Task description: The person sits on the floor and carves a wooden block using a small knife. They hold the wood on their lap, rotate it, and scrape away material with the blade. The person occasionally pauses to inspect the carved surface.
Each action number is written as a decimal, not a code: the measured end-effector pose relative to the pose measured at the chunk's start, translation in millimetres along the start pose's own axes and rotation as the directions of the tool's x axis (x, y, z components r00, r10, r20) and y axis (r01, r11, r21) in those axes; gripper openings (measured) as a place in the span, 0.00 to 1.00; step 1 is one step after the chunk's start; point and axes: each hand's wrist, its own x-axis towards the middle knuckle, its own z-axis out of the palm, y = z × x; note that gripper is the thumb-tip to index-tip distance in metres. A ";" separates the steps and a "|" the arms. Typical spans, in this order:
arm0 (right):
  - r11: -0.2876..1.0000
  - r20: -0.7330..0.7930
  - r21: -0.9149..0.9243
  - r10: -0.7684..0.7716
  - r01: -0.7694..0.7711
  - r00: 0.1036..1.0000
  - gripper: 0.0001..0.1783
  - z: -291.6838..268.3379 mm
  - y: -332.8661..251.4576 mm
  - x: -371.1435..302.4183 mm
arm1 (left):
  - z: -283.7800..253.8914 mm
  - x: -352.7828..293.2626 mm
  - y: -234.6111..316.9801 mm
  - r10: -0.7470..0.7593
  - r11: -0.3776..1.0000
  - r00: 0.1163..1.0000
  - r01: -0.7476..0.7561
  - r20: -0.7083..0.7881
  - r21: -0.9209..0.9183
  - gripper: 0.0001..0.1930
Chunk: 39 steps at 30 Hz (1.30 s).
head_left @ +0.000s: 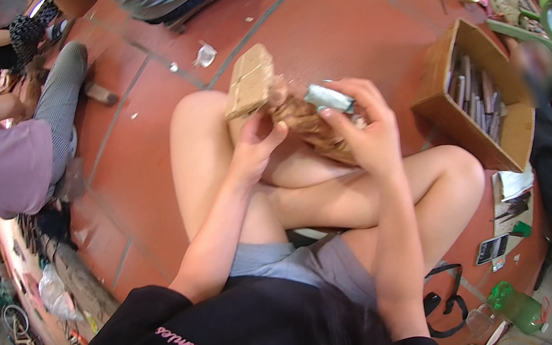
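I sit cross-legged with a brown carved wooden piece [312, 123] over my lap. A pale, rough-edged rectangular block [249, 81] is at its far left end; I cannot tell whether the two are one piece. My left hand [258, 147] is closed on the near left side of the carving, thumb against it, the other fingers partly hidden beneath. Between the thumb and fingers of my right hand [370, 128] is a small silvery-grey roll or folded pad [329, 98], held against or just above the carving's right part. Its exact kind is unclear.
An open cardboard box [503, 121] of thin strips stands at the right on red floor tiles. A phone [492, 249], a black strap [454, 303] and a green bottle [518, 307] lie at the lower right. People sit at left and far side; a person in stripes is at right.
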 end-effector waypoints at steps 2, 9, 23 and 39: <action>0.998 -0.022 0.047 0.051 -0.050 0.998 0.21 4.3 2.6 -3.8 | -0.1 0.4 3.6 0.063 0.997 0.997 -0.065 0.045 0.051 0.32; 0.996 -0.096 0.055 0.074 -0.069 0.993 0.15 -1.4 7.4 -0.1 | -0.5 3.0 -8.7 0.106 0.989 0.992 -0.113 0.071 0.098 0.39; 0.973 -0.154 0.166 0.188 -0.162 0.970 0.14 -3.0 8.5 -11.4 | -9.7 -15.4 -4.5 0.091 0.995 0.979 -0.097 0.182 0.022 0.48; 0.991 -0.295 0.122 -0.022 0.061 0.955 0.20 26.7 25.4 -13.0 | -10.0 -21.6 -2.8 0.034 0.999 0.979 -0.040 0.200 0.028 0.50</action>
